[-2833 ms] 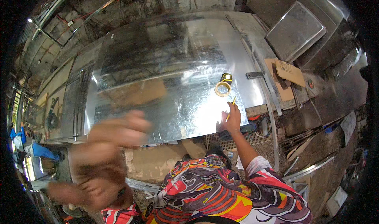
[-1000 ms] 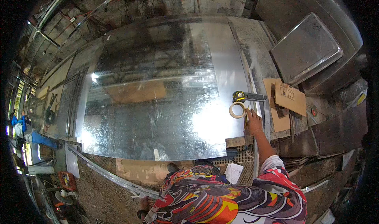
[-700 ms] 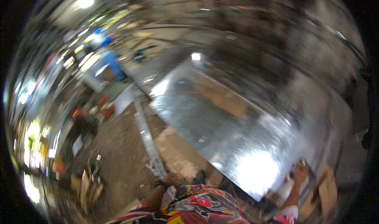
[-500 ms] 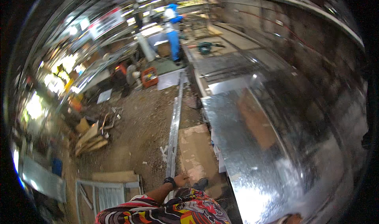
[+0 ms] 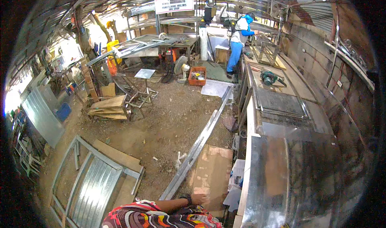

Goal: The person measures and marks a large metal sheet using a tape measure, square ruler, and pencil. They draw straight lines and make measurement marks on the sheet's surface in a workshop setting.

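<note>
My left hand (image 5: pixel 199 199), with a dark band at the wrist, hangs low in front of me. Its fingers look loosely extended and nothing shows in them. Below it lies a flat brown cardboard sheet (image 5: pixel 210 175) on the ground. Long metal channels (image 5: pixel 197 147) run along the ground beside the cardboard, just left of the hand. My right hand is out of the picture. To my right, a large shiny metal sheet (image 5: pixel 265 175) covers the near end of a long workbench.
A curved metal frame (image 5: pixel 80 147) with a ribbed panel lies at the left. Stacked wood pieces (image 5: pixel 107 107), an orange crate (image 5: pixel 197 76) and a fan (image 5: pixel 181 67) stand farther off. On the bench sits a green power tool (image 5: pixel 270 78). A person (image 5: pixel 238 43) in blue stands at its far end.
My view has swung right and steadied from a blur. My left hand sits slightly lower and farther right in view. My right hand, at the lower right earlier, has left the picture.
</note>
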### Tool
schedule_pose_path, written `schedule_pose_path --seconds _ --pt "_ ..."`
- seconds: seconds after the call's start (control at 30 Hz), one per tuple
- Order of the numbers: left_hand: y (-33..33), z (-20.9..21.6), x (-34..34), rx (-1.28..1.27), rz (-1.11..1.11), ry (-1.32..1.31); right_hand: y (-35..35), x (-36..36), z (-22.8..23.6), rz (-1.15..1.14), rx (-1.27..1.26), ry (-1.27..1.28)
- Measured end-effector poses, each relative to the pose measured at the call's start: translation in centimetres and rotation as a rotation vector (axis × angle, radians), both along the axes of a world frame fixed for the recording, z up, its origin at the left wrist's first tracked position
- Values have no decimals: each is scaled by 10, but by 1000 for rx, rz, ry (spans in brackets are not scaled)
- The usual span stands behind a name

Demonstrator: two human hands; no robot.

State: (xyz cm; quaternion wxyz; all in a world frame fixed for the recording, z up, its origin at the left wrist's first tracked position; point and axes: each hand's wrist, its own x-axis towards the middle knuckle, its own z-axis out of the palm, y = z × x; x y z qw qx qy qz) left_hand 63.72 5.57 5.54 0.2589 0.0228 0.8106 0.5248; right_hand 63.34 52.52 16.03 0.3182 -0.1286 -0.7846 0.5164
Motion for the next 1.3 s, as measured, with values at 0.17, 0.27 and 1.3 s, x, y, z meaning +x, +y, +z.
schedule_pose_path --seconds 0.17,0.27,1.3 --pt "-8 71 -61 136 31 144 -200 -50 53 343 601 200" --pt "-57 -1 -45 42 50 25 -203 -57 1 352 238 27" --pt "-116 -126 27 146 -241 -300 7 110 -40 -599 286 -406"
